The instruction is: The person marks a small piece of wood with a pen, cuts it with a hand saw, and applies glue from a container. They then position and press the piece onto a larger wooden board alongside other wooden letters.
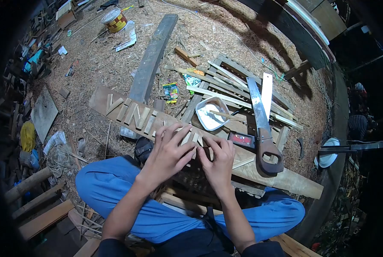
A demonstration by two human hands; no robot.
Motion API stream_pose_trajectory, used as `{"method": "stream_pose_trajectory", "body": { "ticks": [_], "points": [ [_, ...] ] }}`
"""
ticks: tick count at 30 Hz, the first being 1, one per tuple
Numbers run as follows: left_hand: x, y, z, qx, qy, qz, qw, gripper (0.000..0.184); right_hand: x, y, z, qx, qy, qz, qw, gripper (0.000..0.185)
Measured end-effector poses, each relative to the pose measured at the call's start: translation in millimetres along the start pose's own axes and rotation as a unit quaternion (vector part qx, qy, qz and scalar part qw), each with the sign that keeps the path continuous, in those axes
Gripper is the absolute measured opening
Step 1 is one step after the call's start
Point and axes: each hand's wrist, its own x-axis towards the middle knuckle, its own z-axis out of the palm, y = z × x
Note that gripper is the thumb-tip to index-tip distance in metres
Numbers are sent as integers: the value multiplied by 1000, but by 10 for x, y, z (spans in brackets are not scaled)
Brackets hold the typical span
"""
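Note:
A long wooden plank (281, 181) lies crosswise in front of my crossed legs. Several short wood strips (143, 118) are laid along its left part, some upright and some slanted. My left hand (171, 147) bends over the plank's middle, fingers closed around short wood strips (194, 138). Right beside it, my right hand (218, 160) pinches at the end of the same group, thumb and forefinger on a strip. The fingers partly hide these pieces. Just beyond my hands stands a square tub (203, 121) of white paste, with a thin stick (226, 115) resting across it.
A handsaw (266, 147) lies over the plank's right part, near a dark box with a red face (242, 139). Slatted wood (226, 73) sits beyond the tub. A thick beam (153, 60) extends away over wood shavings. A patterned bucket (114, 20) stands far left.

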Motion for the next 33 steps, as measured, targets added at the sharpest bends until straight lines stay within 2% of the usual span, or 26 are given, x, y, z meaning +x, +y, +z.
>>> {"method": "stream_pose_trajectory", "body": {
  "ticks": [33],
  "points": [
    [12,15,2,10,0,-1,1000,28,-13,-24,33,-19,11,4,1000,26]
  ]
}}
